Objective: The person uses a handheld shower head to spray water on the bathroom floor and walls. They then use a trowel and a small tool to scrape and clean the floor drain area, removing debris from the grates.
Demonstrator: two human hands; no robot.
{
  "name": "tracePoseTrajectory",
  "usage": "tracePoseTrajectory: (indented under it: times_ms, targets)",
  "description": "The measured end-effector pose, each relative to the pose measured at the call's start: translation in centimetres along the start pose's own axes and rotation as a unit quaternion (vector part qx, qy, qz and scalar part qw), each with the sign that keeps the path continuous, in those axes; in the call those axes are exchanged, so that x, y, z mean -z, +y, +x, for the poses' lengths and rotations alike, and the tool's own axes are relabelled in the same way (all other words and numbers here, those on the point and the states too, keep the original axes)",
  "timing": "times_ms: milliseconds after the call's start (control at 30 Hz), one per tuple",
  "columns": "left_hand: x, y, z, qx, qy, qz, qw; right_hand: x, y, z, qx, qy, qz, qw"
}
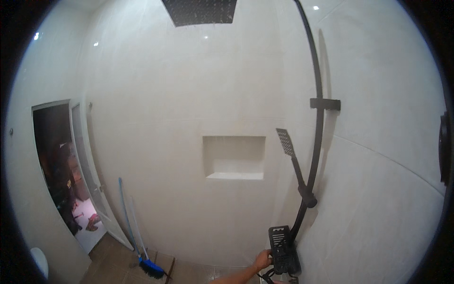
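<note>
Walls of large pale glossy tile [189, 94] fill nearly the whole view, bending toward the rim, and everything else is placed here against the tall black curved shower pipe [319, 118] that rises along the right-hand wall. Well to the left of that pipe stands an open white door [92, 189] with a dark doorway beside it, where a person in dark clothes [61, 189] is partly seen. High up and left of the pipe's top hangs a flat black square overhead shower head [199, 11]. Left of the pipe's middle, a rectangular recessed niche [234, 157] is set into the back wall. Far below and left of the pipe, a blue-handled broom with a blue and black brush head [150, 268] leans on the wall over brown floor tiles [118, 265]. Just left of the pipe, a black rectangular hand shower [285, 142] sits tilted on its holder, and a black bracket [325, 104] fixes the pipe to the wall. At the pipe's foot is a black rectangular slotted control panel [283, 248], low near the bottom edge of the view. One hand [262, 260], coming up from the lower edge on a bare forearm, touches the left side of that panel; its fingers look curled against the panel's edge, though whether they clamp it cannot be told. Which hand it is cannot be told.
</note>
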State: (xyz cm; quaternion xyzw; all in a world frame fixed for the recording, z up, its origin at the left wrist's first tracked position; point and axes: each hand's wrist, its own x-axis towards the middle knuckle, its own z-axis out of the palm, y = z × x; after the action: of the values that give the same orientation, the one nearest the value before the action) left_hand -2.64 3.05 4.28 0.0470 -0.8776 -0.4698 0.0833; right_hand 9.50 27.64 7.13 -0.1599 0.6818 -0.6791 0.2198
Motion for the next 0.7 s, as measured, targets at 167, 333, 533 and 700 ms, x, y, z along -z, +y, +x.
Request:
tracePoseTrajectory:
  times_ms: [167, 333, 533, 700]
  targets:
    - [0.8, 2.1, -1.7, -0.004, -0.005, -0.105, 0.994, 0.6, -0.9, -0.7, -0.027, -0.01, -0.146, 0.989]
    - [1.5, 4.0, -2.8, -0.039, 0.042, -0.185, 0.981, 0.4, -2.1, -0.8, 0.015, 0.004, -0.251, 0.968]
    - [-1.5, 0.9, -0.8, 0.041, 0.113, 0.064, 0.991, -0.5, -1.4, -1.2, -0.05, 0.01, -0.054, 0.997]
    - [0.4, -1.5, 3.4, 0.029, -0.01, -0.094, 0.995, -1.2, 0.5, 0.8, 0.086, 0.049, -0.226, 0.969]
